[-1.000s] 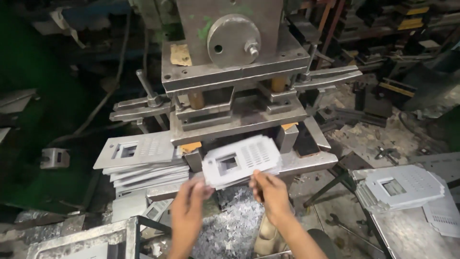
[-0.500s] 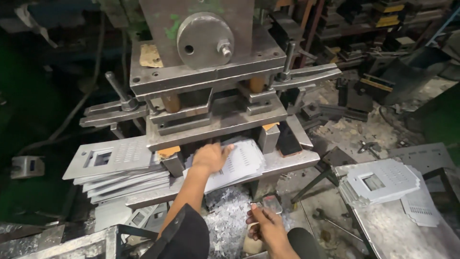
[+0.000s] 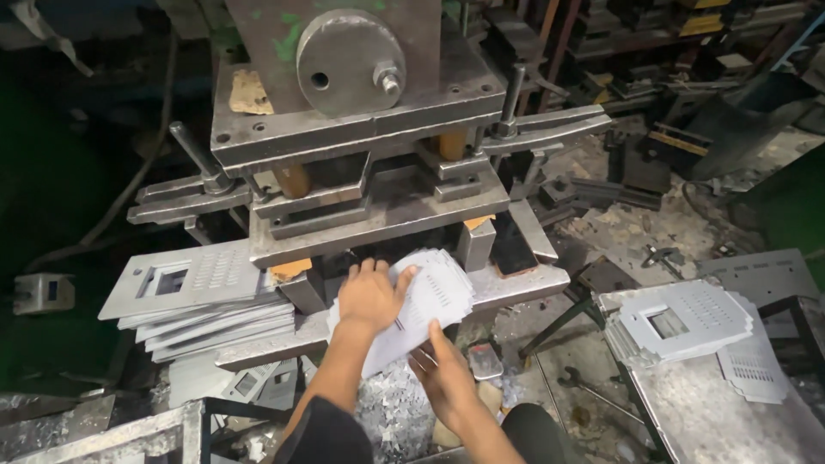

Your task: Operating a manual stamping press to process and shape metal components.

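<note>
A perforated grey sheet-metal panel [image 3: 430,301] lies half under the die of a steel punch press [image 3: 361,146]. My left hand [image 3: 369,296] rests flat on top of the panel, fingers spread and pointing toward the die opening. My right hand [image 3: 443,374] holds the panel's near edge from below, thumb up against it. The far end of the panel is hidden under the press tooling.
A stack of similar panels [image 3: 193,296] sits left of the press. Another stack [image 3: 679,322] lies on a metal table [image 3: 730,412] at right. Metal scrap [image 3: 395,417] is piled under the press bed. Tools and dies clutter the back right floor.
The panel went from held in the air with both hands to lying in the press. My right hand dropped away, then came back up to the panel's near edge.
</note>
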